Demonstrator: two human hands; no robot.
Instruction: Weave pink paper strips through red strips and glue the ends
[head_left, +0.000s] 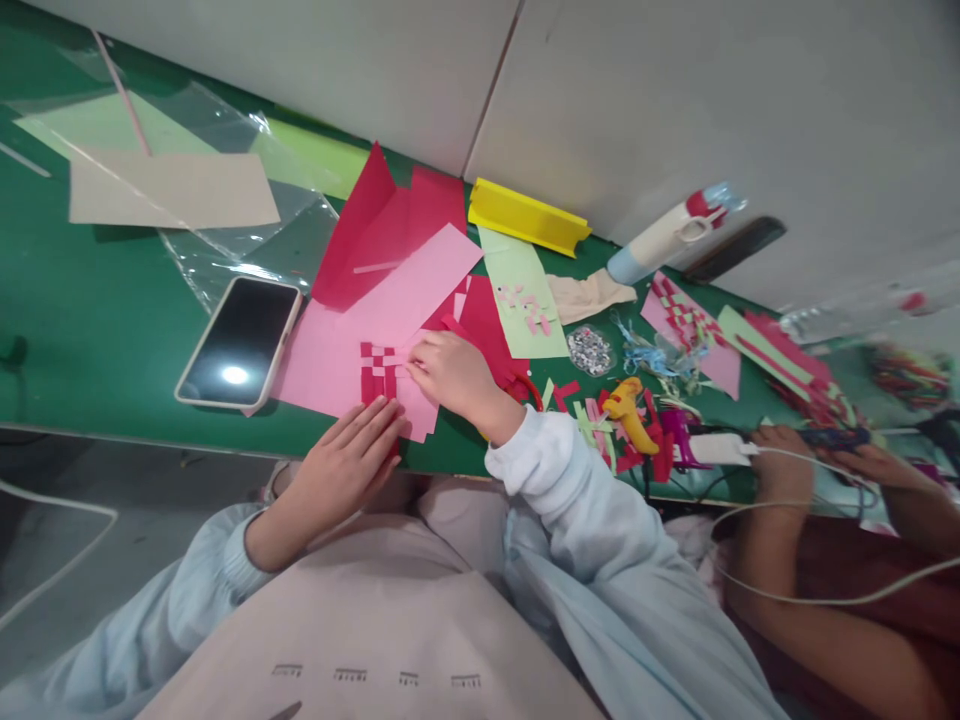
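A small checkered weave of red and pink paper strips (379, 362) lies on pink paper near the table's front edge. My left hand (341, 470) rests flat, fingers stretched out, over the lower ends of the red strips. At the weave's right side my right hand (456, 374) is closed, with thumb and finger pinching a pink paper strip (400, 356). The strip's far end is hidden by the fingers. Under the weave spreads a pink sheet (322, 350), and red-handled scissors (534, 390) lie partly hidden beside my right wrist.
A phone (238, 342) lies to the left, with red sheets (397, 215) behind. On the right are a yellow glue gun (634, 412), paper scraps (592, 430), a bag of googly eyes (590, 350) and a bottle (667, 238). A co-worker's hands (784, 462) are farther right, near a white cable.
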